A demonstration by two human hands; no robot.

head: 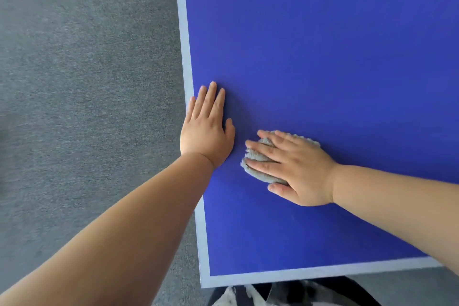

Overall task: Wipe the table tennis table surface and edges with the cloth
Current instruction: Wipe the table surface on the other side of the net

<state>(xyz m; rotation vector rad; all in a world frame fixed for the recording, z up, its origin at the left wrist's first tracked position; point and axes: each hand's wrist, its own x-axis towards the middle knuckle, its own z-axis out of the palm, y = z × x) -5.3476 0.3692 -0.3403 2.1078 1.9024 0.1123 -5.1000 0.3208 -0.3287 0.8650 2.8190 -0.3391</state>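
Your right hand (295,169) lies flat on the bunched grey cloth (259,173), fingers straight and slightly spread, pressing it onto the blue table (323,57); the thumb rests against the cloth's near side. The cloth sits on the playing surface towards the table's left side, not far from the near corner, a small gap away from your left thumb. Your left hand (207,129) rests palm down on the table, fingers straight and close together, holding nothing, its little finger reaching the white edge line (185,45). Grey carpet (87,82) lies beyond the left edge.
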